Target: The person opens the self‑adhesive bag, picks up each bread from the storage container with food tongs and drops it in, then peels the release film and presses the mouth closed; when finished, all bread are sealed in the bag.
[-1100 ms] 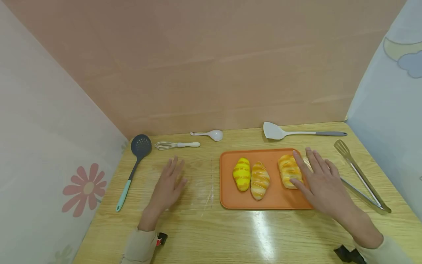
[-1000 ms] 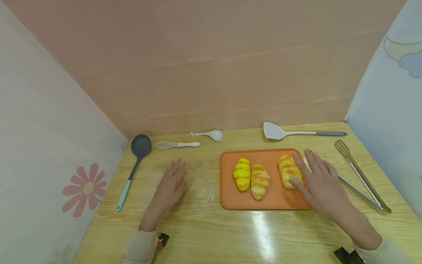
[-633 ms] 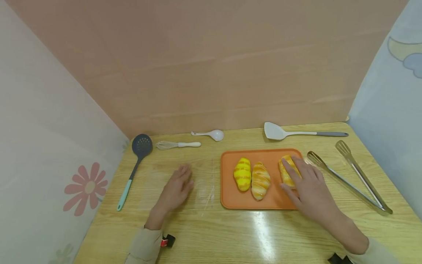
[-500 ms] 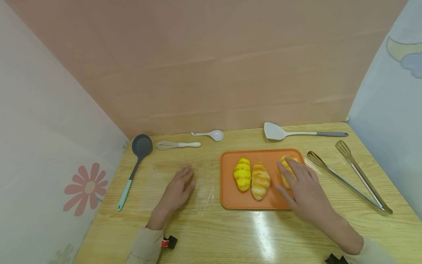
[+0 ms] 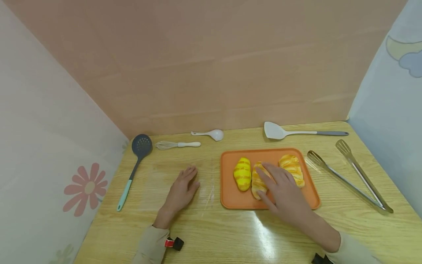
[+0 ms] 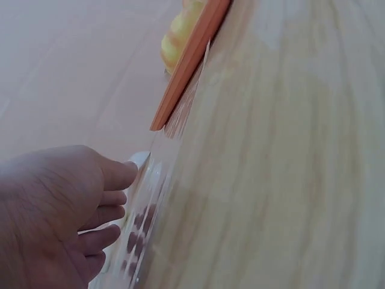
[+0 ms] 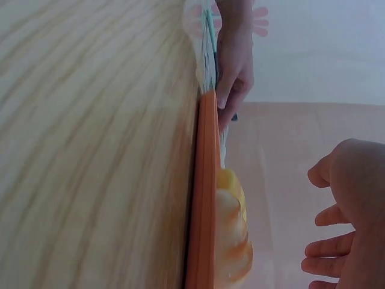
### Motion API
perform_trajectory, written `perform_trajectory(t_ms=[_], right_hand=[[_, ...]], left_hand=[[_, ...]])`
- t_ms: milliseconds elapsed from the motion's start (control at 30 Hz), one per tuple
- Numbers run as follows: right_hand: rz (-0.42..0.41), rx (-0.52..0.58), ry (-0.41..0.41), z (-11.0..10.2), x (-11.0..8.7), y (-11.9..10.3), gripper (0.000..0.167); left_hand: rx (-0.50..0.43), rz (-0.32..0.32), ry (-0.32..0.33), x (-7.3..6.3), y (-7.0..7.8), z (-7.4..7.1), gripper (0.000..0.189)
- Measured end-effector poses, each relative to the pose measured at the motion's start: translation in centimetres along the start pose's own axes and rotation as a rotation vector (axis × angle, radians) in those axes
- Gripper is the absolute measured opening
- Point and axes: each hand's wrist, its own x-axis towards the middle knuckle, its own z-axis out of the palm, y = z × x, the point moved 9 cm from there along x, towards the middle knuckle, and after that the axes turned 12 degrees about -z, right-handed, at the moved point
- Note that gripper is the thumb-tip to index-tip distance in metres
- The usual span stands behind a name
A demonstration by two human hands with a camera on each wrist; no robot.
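Observation:
My right hand [image 5: 287, 196] is over the orange tray [image 5: 228, 200], fingers relaxed and spread above a long bread roll [image 5: 256, 186] with white drizzle, partly hidden by the fingers. In the right wrist view a gap shows between that hand [image 7: 361, 205] and the bread. Left of the roll lies a bright yellow striped roll [image 5: 242, 175]; to its right, a squarish golden bread [image 5: 292, 169]. My left hand [image 5: 179, 192] hovers with relaxed fingers left of the tray, over a clear plastic sheet [image 5: 155, 183] on the table, and holds nothing.
Along the back lie a whisk [image 5: 178, 145], a small white ladle [image 5: 215, 135] and a white spatula [image 5: 273, 131] with a grey handle. A dark skimmer [image 5: 141, 146] is at the left. Metal tongs [image 5: 372, 194] lie spread at the right. Walls [image 5: 214, 73] enclose the table.
My right hand has moved left from the squarish bread to above the drizzled roll, uncovering the tongs and the tray's right end. My left hand has shifted slightly right, towards the tray.

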Motion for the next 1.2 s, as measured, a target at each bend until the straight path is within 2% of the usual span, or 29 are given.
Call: perform_trajectory(t_ms=[100,333,500,667,967,1200], right_hand=[[-0.03,0.017,0.011,0.6,0.5,-0.9,0.073],[-0.059,0.087,0.014,1.9,1.7,-3.0,0.056],[-0.073,0.106,-0.009,2.9,2.3,-4.3,0.057],[-0.092,0.147,-0.022,3.8,3.0,-5.7,0.059],[-0.116,0.193,-0.05,5.6,4.3,-7.8,0.073],[-0.118,0.203,-0.154,7.6,5.1,-8.9,0.075]], left_hand=[[-0.021,-0.001,0.025,0.0,-0.3,-0.1,0.058],[-0.056,0.021,0.055,0.1,-1.3,0.5,0.055],[-0.084,0.016,0.074,0.1,-1.5,0.5,0.055],[-0.051,0.031,0.093,0.2,-1.6,0.6,0.053],[-0.058,0.07,0.146,0.4,-1.5,0.6,0.047],[-0.059,0.075,0.215,0.3,-1.0,0.0,0.041]])
